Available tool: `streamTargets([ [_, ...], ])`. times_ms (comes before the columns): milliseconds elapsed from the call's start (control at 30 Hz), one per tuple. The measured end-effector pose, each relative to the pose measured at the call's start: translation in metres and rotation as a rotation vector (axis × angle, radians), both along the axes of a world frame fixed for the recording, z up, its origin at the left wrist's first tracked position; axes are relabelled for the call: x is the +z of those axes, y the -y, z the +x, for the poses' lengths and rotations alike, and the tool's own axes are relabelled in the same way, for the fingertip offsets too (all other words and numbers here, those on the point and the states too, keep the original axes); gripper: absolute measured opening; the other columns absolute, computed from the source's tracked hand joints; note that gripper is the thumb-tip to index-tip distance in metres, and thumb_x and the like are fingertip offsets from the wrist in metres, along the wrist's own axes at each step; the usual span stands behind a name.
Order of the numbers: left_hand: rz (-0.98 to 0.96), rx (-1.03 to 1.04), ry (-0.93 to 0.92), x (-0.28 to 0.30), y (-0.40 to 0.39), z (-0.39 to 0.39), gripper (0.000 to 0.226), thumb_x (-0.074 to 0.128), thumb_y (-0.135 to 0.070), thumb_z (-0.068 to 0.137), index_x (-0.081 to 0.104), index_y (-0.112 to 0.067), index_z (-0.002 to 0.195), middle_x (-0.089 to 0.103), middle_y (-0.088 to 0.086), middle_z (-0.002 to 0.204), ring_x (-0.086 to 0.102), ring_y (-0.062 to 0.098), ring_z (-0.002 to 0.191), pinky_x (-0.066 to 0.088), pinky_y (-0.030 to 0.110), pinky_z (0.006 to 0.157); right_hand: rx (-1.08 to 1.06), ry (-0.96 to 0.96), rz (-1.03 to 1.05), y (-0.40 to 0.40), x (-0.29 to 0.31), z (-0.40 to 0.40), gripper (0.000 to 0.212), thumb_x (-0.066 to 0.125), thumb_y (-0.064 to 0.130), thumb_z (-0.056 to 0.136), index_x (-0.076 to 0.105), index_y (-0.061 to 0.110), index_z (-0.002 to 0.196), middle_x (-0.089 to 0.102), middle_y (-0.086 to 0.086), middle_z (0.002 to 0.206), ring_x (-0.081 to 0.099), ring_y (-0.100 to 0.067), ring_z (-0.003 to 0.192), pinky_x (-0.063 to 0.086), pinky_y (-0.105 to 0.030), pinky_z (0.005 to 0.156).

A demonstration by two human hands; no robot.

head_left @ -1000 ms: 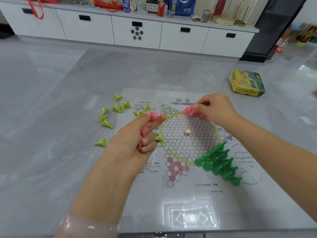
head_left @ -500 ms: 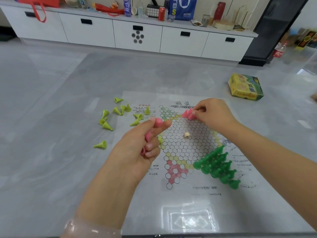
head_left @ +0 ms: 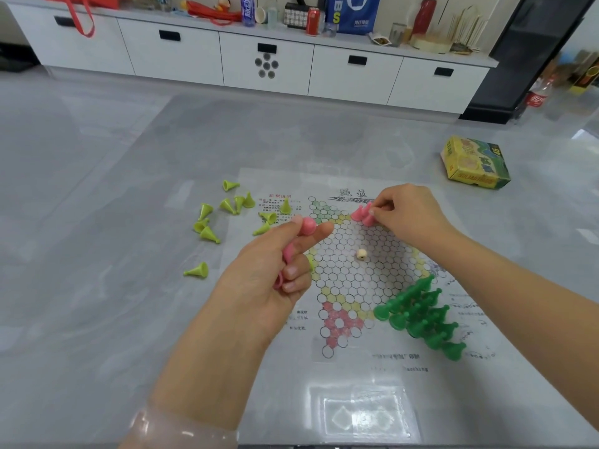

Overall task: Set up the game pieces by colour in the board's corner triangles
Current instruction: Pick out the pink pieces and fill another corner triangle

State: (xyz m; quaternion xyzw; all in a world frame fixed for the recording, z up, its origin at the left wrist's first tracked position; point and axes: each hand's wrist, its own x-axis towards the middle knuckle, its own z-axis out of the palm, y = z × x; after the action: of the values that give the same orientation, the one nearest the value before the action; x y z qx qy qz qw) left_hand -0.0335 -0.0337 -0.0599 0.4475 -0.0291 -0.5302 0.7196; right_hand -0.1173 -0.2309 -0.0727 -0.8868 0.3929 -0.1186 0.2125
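Observation:
A paper board (head_left: 363, 273) printed with a star of white hexagon cells lies flat on the grey table. My left hand (head_left: 275, 270) hovers over its left side, shut on several pink pieces (head_left: 306, 226). My right hand (head_left: 405, 215) pinches a pink piece among the pink pieces standing at the board's upper right triangle (head_left: 361, 213). Dark green pieces (head_left: 421, 315) stand packed in the lower right triangle. Lime pieces (head_left: 223, 215) lie scattered left of the board, some tipped over. A small cream die (head_left: 361, 254) rests mid-board.
A yellow and green game box (head_left: 475, 163) sits on the table to the far right. White cabinets (head_left: 265, 59) with bottles, cans and bags on top run along the back wall. A bracelet (head_left: 181, 429) circles my left wrist.
My right hand has stayed at the pink cluster, shifting slightly left. My left hand has held its place with the pink pieces. The camera tilted a little downward.

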Motion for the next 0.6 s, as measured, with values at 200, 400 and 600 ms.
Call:
streamTargets([
  [200,-0.001,0.007,0.002,0.0002,-0.0009,0.0013,0.021,0.049,-0.017,0.091,0.055,-0.011,0.072,0.072,0.004,0.080,0.023,0.002,0.028,0.019,0.012,0.028,0.017,-0.022,-0.039,0.0022,-0.0012,0.0018,0.013,0.056,0.014,0.087,0.069,0.014,0.084,0.061,0.018,0.062,0.053,0.009,0.062,0.034,-0.015,0.052],
  [400,-0.007,0.008,-0.003,-0.0006,-0.0011,0.0017,0.021,0.049,-0.018,0.091,0.056,-0.011,0.072,0.072,0.004,0.079,0.023,0.002,0.029,0.020,0.012,0.028,0.037,-0.050,-0.083,0.0016,-0.0013,0.0037,0.015,0.056,0.015,0.087,0.067,0.016,0.078,0.061,0.022,0.062,0.052,0.012,0.065,0.036,-0.016,0.054],
  [600,-0.006,0.010,-0.003,0.0001,-0.0021,0.0020,0.021,0.049,-0.018,0.090,0.056,-0.011,0.072,0.072,0.003,0.079,0.022,0.002,0.029,0.018,0.012,0.029,0.037,-0.084,-0.099,0.0011,0.0005,0.0052,0.015,0.056,0.013,0.086,0.069,0.016,0.079,0.063,0.020,0.066,0.058,0.003,0.069,0.041,-0.017,0.056],
])
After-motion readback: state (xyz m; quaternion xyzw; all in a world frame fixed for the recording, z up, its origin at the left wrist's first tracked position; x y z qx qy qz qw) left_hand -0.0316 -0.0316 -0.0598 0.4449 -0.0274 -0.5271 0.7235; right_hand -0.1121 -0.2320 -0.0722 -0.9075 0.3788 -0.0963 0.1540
